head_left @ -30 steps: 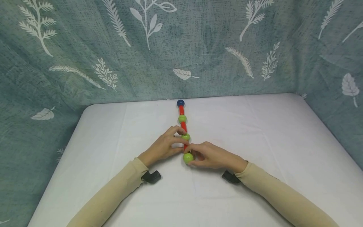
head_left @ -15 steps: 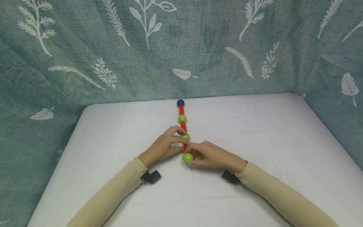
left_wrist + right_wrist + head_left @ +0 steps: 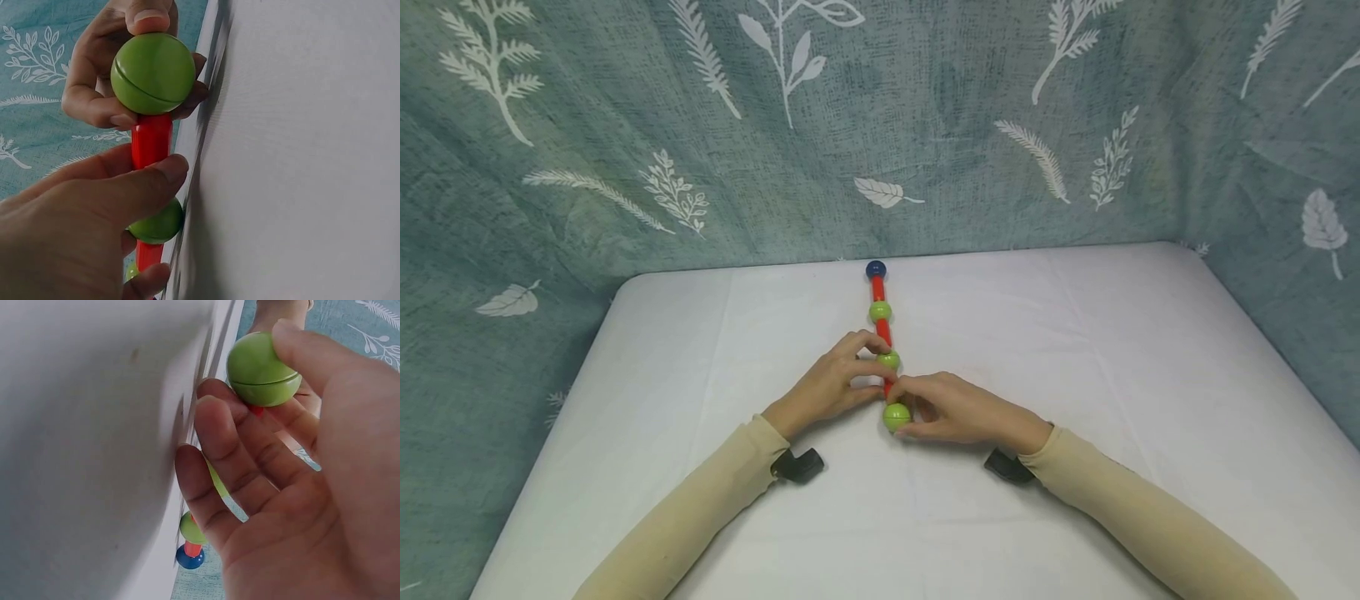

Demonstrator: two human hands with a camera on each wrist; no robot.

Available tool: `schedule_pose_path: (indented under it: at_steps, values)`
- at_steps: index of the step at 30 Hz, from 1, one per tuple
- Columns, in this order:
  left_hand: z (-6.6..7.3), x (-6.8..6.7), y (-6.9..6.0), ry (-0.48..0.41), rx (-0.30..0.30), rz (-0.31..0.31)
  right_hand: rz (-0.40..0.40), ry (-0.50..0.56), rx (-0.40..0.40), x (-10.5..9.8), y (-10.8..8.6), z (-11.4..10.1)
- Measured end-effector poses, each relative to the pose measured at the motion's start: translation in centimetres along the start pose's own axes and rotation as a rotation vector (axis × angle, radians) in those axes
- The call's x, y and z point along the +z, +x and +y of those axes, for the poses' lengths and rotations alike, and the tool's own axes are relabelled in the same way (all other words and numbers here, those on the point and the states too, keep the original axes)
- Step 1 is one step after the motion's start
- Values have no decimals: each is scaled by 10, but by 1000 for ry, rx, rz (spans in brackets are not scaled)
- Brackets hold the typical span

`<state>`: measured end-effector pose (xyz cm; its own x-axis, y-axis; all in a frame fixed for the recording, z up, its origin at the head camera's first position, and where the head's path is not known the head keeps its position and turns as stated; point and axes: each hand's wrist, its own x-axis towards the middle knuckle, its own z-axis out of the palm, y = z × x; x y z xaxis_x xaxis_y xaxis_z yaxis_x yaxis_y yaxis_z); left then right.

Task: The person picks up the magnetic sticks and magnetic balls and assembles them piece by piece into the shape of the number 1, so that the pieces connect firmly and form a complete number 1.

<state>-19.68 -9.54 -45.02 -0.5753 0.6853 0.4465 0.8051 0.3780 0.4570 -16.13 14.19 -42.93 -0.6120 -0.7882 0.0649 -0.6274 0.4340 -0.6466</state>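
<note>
A straight chain of balls joined by red rods runs away from me on the table in the head view. Its near end is a green ball (image 3: 897,417), which my right hand (image 3: 958,408) pinches; in the right wrist view the thumb lies on that ball (image 3: 259,362). Just beyond it, my left hand (image 3: 835,382) grips the red rod (image 3: 151,140) between thumb and index finger. Another green ball (image 3: 156,224) shows below that thumb, among the left fingers. Farther along come a green ball (image 3: 880,312), a red rod (image 3: 878,289) and a blue end ball (image 3: 876,269).
A white cloth (image 3: 1045,517) covers the table. Behind it hangs a blue-green curtain (image 3: 940,142) with white leaf prints. Dark wrist devices (image 3: 800,467) sit under both beige sleeves (image 3: 700,508).
</note>
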Motion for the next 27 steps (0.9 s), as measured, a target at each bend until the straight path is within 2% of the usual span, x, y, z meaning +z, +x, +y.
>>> schedule_pose_path:
  at_steps: [12,21,27]
  values:
    - [-1,-1,1,-4,3,0,-13,15,-34,-1,-1,3]
    - [-1,-1,0,10,4,-2,-11,-28,-42,0,-1,1]
    - [-1,0,0,7,3,0,-21,-14,-61,1,-1,0]
